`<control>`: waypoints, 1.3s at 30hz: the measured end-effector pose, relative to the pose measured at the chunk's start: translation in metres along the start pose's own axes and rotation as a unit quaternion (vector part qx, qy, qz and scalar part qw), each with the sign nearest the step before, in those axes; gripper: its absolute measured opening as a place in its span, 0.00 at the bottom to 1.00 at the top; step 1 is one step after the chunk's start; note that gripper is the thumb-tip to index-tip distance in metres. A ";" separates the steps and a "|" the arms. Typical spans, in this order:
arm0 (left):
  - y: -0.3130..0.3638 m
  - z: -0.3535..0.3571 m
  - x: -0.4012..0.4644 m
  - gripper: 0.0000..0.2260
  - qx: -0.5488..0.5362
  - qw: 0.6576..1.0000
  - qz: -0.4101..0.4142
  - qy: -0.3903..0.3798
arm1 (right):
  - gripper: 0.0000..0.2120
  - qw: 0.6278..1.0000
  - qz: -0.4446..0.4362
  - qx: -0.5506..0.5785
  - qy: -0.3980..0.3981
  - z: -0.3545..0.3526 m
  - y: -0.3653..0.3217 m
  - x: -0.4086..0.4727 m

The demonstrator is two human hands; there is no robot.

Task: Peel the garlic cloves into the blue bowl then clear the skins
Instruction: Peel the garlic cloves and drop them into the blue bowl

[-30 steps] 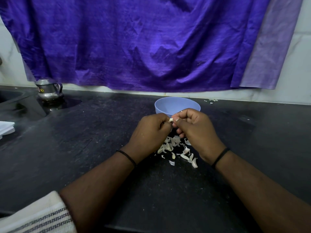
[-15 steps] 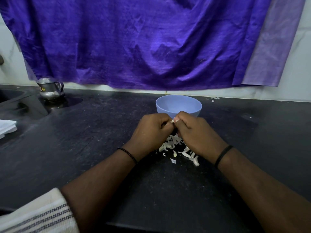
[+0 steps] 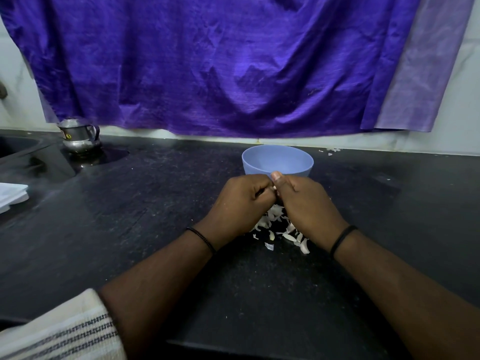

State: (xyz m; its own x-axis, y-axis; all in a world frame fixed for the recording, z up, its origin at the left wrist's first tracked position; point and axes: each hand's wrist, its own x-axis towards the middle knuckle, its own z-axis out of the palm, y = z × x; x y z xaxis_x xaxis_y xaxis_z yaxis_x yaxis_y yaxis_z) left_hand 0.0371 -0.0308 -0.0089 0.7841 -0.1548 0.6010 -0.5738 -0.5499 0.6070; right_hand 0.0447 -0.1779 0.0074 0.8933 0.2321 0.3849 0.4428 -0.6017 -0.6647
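Note:
The blue bowl (image 3: 277, 160) stands on the black counter, just beyond my hands. My left hand (image 3: 240, 203) and my right hand (image 3: 307, 205) meet in front of it, fingers curled, both pinching one small garlic clove (image 3: 274, 187) of which only a pale sliver shows. My right thumb points up beside the clove. Beneath and behind my hands lies a pile of white garlic skins (image 3: 281, 231) on the counter. The inside of the bowl is hidden from this angle.
A small steel pot (image 3: 79, 136) sits at the back left near a sink edge. A white folded item (image 3: 11, 194) lies at the left edge. A purple cloth (image 3: 220, 66) hangs on the wall. A few skin scraps (image 3: 330, 150) lie behind the bowl.
My hands have drawn closer together and sunk slightly toward the pile of skins, and the clove shows less between the fingers than before.

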 end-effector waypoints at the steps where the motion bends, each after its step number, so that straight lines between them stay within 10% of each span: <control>1: 0.000 0.000 0.000 0.15 -0.004 1.000 -0.005 0.003 | 0.23 1.000 0.004 0.008 -0.003 0.000 0.000 0.000; 20: 0.006 -0.001 0.000 0.11 -0.160 0.973 -0.163 -0.016 | 0.28 0.979 0.026 0.194 -0.053 0.000 -0.001 0.000; 39: 0.002 -0.007 0.000 0.04 -0.045 0.997 -0.060 0.032 | 0.21 0.965 0.089 0.237 -0.074 -0.010 -0.002 0.002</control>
State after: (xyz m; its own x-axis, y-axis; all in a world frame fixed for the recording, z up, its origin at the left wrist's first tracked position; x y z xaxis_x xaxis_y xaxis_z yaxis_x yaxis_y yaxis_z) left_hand 0.0344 -0.0259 -0.0042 0.8333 -0.0388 0.5515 -0.4982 -0.4851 0.7187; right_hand 0.0446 -0.1837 0.0160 0.9443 0.2850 0.1648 0.2353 -0.2341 -0.9433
